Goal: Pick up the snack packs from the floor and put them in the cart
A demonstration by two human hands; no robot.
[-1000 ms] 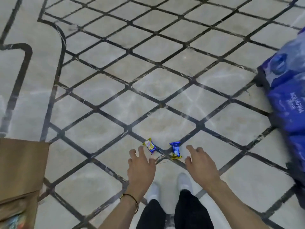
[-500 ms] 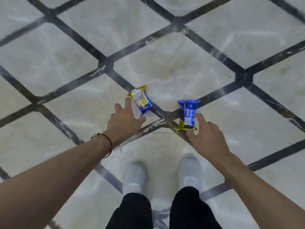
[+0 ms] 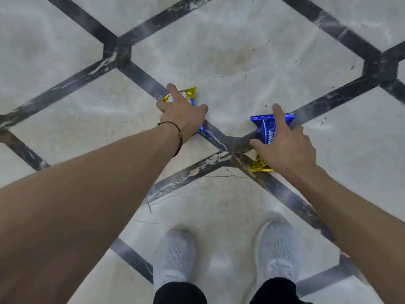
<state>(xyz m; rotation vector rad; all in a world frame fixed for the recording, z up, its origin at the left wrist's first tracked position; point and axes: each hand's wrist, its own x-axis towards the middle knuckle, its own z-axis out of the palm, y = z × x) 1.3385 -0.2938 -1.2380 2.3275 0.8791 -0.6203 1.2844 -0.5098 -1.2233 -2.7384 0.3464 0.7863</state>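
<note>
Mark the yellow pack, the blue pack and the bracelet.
yellow pack (image 3: pixel 189 92): head view, gold crimped end.
blue pack (image 3: pixel 263 127): head view, upper wrapper body.
bracelet (image 3: pixel 180 134): head view, cord across the wrist.
</note>
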